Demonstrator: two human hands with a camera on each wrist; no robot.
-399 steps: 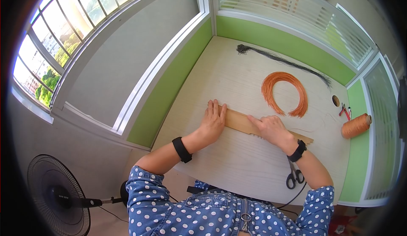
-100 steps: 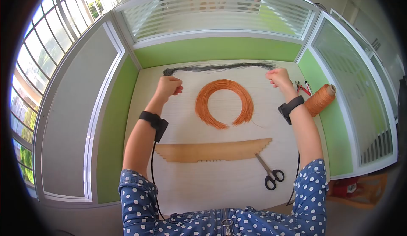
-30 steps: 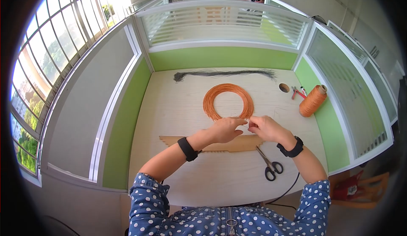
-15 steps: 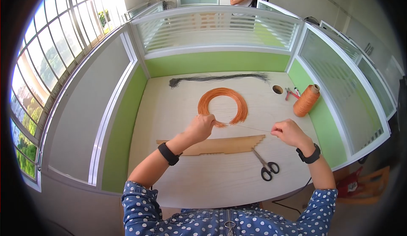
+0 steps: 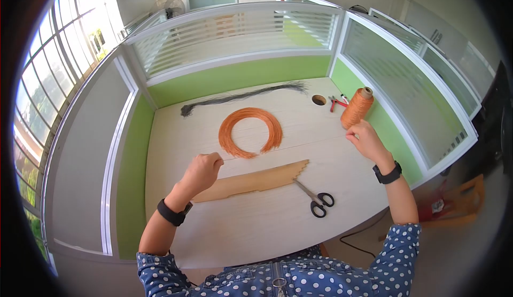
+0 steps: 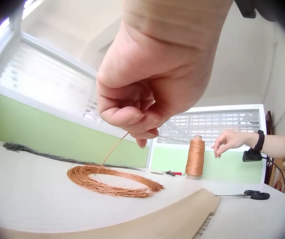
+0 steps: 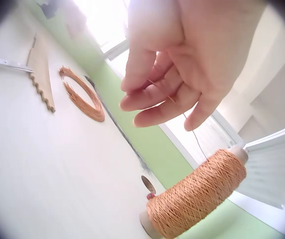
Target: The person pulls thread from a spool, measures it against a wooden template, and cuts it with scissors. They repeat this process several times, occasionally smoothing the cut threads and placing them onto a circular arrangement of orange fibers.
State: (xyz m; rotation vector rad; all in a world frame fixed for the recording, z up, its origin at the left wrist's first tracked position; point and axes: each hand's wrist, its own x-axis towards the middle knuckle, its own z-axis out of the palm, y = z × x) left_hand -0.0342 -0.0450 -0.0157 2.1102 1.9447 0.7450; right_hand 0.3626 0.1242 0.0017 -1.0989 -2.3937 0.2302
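Observation:
In the head view my left hand [image 5: 200, 173] hovers over the left end of a tan notched board [image 5: 251, 181], pinching orange thread [image 6: 115, 148]. One length hangs from its fingertips toward a ring-shaped bundle of cut orange thread [image 5: 227, 131]; another stretches right, toward my right hand. My right hand [image 5: 367, 141] is raised just in front of a spool of orange thread [image 5: 356, 110]. Its thumb and index finger pinch the thread [image 7: 198, 139], which runs across the fingers back to the spool in the right wrist view. The other fingers are loosely bent.
Black-handled scissors [image 5: 305, 189] lie with their tip at the board's right end. A bundle of black strands [image 5: 240, 98] stretches along the back. Red-handled pliers [image 5: 337, 103] lie beside a round table hole [image 5: 318, 100]. Green partitions [image 5: 240, 72] enclose the table.
Over the last second my hands, close together at the ring's front, have drawn apart with thread between them. The right hand has risen to the spool; the left has moved left.

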